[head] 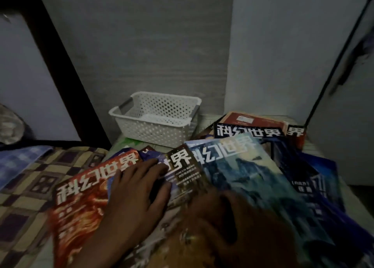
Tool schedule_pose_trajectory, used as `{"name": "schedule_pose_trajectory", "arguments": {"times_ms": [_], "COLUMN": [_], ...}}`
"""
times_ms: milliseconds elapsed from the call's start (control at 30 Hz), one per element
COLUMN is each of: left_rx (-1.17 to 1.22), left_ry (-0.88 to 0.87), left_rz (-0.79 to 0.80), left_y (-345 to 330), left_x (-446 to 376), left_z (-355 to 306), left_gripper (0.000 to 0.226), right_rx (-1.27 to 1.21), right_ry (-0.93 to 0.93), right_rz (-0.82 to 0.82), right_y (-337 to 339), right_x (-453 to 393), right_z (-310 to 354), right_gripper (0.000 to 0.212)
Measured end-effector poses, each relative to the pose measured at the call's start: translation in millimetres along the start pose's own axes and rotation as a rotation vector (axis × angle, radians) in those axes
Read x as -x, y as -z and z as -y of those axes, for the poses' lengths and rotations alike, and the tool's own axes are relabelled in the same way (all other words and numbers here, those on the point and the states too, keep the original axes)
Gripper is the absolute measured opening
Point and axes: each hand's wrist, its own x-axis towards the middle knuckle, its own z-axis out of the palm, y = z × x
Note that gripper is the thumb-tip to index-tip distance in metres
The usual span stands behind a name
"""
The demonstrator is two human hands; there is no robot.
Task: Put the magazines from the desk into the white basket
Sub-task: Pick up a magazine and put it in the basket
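desk [315, 146]: small, dim; only bare strips show at its far and right edges.
magazines [242, 166]: overlapping spread across most of the desk, some past its near-left edge.
white basket [153, 130]: far-left corner, upright, just beyond the magazines.
left hand [137, 188]: fingers spread, palm flat on the covers at the near-left, nothing gripped.
right hand [228, 223]: blurred at the near edge over a blue cover; grip cannot be told.

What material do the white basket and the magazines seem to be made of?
White basket: likely moulded plastic, matte, with regular round holes and a rolled rim. Magazines: paper with apparently glossy printed covers; thin, flexible and fanned out, though blur hides the sheen.
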Motion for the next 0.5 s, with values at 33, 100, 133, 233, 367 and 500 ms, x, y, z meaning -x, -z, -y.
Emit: {"name": "schedule_pose_trajectory", "arguments": {"times_ms": [33,100,133,233,367,500], "left_rx": [0.039,0.115,0.174,0.467,1.159,1.408], "left_ry": [0.017,0.037,0.083,0.3,0.641,0.764], "left_rz": [-0.035,-0.146,-0.194,-0.234,-0.225,0.081], "left_y": [3.0,5.4,6.9,8.9,33.8,71.6], "left_x": [2.9,12.9,20.4,55.9,90.8,106.9], "left_z": [-0.8,0.1,-0.2,-1.8,-12.2,-14.3], "left_gripper": [0.046,0.03,0.023,0.038,0.062,0.036], "right_rx": [-0.005,0.057,0.057,0.077,0.1,0.006], "right_ry": [-0.017,-0.031,-0.028,-0.033,-0.018,-0.06], "right_rz": [-0.064,-0.059,-0.08,-0.098,-0.142,-0.088], "right_y": [0.9,4.7,4.9,7.1,3.1,7.0], "right_x": [2.2,5.7,7.3,17.9,31.5,39.8], "right_z": [3.0,8.4,7.1,8.7,17.6,13.8], "right_gripper": [0.08,0.074,0.073,0.066,0.057,0.066]}}
